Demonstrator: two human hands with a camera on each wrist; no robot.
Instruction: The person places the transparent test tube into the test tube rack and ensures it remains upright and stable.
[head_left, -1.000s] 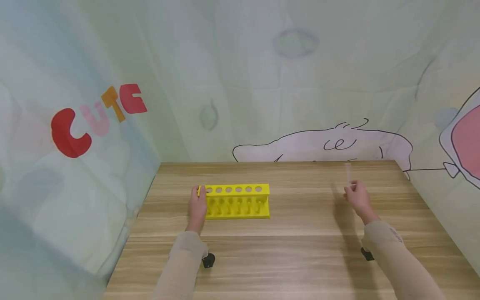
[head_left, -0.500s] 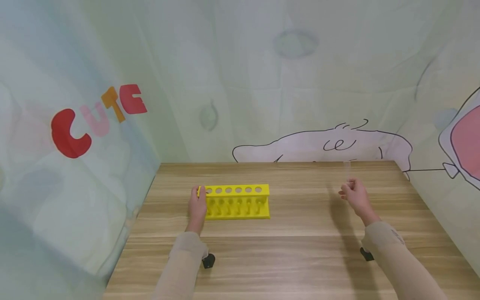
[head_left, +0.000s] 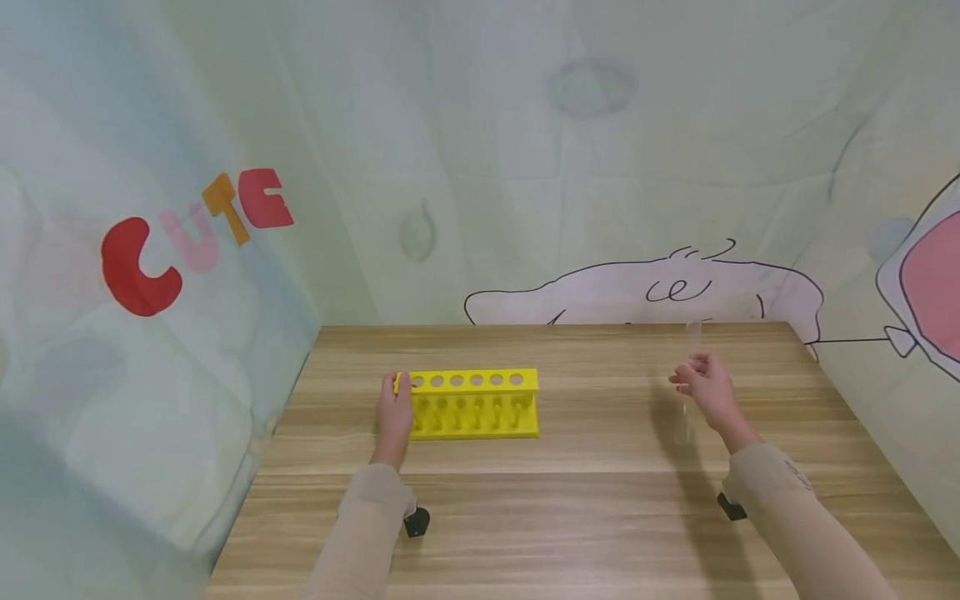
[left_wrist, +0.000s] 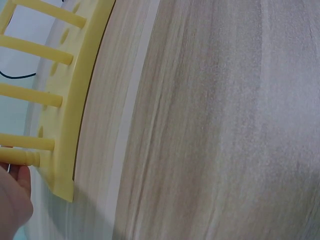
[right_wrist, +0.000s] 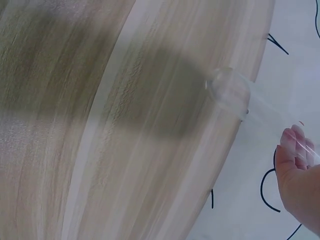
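A yellow test tube rack [head_left: 474, 435] stands upright on the table, its top bar pierced by a row of round holes over a row of pegs. My left hand [head_left: 393, 417] grips its left end; in the left wrist view the hand [left_wrist: 15, 200] is partly cut off beside the end post. Off to the right, my right hand [head_left: 711, 392] pinches a clear test tube [head_left: 693, 335], roughly upright above the table. The right wrist view shows the tube's rounded end [right_wrist: 229, 92] pointing away from the fingers [right_wrist: 286, 157].
The wood-grain table [head_left: 585, 517] reaches back to a printed curtain [head_left: 495, 167] with cartoon drawings. More curtain hangs along the left and right sides. A black wrist device [head_left: 417, 522] sits under the left cuff, another black one [head_left: 731, 506] under the right.
My right hand has moved slightly left and away from me with the test tube, and more of the tube's lower end now shows below it. The left hand and rack have stayed put.
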